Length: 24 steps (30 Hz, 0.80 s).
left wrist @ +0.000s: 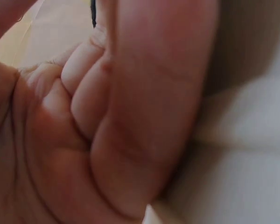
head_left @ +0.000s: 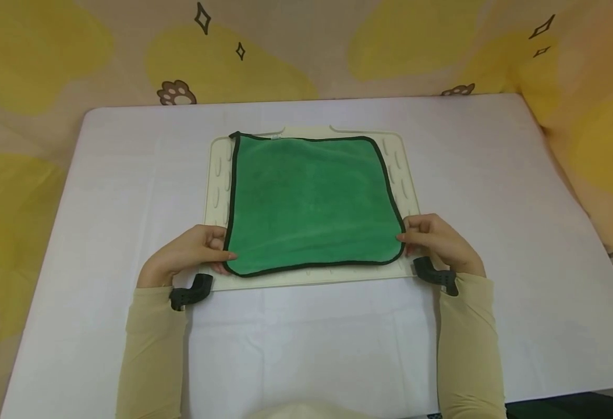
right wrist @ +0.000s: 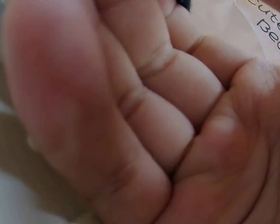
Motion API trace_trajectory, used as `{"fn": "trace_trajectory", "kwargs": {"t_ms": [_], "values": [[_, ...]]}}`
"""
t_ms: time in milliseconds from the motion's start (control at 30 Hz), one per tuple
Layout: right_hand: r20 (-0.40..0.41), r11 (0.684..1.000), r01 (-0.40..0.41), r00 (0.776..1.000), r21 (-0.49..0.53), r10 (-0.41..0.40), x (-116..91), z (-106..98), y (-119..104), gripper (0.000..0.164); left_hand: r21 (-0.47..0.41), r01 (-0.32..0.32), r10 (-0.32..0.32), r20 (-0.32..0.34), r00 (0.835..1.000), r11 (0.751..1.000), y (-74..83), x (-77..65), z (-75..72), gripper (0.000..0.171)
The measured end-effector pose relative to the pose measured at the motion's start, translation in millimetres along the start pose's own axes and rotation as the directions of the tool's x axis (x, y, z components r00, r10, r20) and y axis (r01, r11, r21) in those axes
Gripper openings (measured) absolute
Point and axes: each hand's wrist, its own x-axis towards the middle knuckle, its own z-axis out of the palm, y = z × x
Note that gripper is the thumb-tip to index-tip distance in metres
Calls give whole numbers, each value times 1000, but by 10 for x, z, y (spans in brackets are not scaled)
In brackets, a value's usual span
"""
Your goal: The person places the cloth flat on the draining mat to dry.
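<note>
A green cloth (head_left: 311, 201) with a dark edging lies spread over a cream board (head_left: 217, 186) with raised oval ridges. At the cloth's near left corner my left hand (head_left: 198, 247) pinches the edge, thumb on top and fingers beneath. My right hand (head_left: 434, 238) pinches the right edge near the other front corner in the same way. The far left corner of the cloth is slightly folded. Close up, the left wrist view shows curled fingers (left wrist: 154, 93) of the left hand, and the right wrist view shows curled fingers (right wrist: 144, 112) of the right; the cloth is mostly hidden there.
The board rests on a white-covered table (head_left: 306, 343). Behind it hangs a yellow patterned curtain (head_left: 296, 58), which also runs down both sides. A black wrist mount (head_left: 193, 293) sits at the left wrist, another black mount (head_left: 434, 276) at the right.
</note>
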Motion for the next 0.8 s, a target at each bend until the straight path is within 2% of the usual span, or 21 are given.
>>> {"fn": "trace_trajectory", "kwargs": {"t_ms": [167,300,467,600,800], "values": [[-16,996,-79,997,-47,79,17,33,-32,34,34,12,-10,-40,999,999,-7,8,8,35],[-93,981,-173,982,-90,165,71,102,-65,41,59,12,-7,-76,997,998,0,19,27,38],[-167,957,-246,961,-152,221,142,186,-101,41,54,14,-10,-85,996,998,1,40,52,40],[-188,951,-250,958,-184,216,148,200,-123,39,45,21,-17,-79,997,999,5,40,52,40],[-194,955,-238,960,-178,203,136,183,-119,40,17,21,-20,-59,998,1000,16,16,35,40]]}}
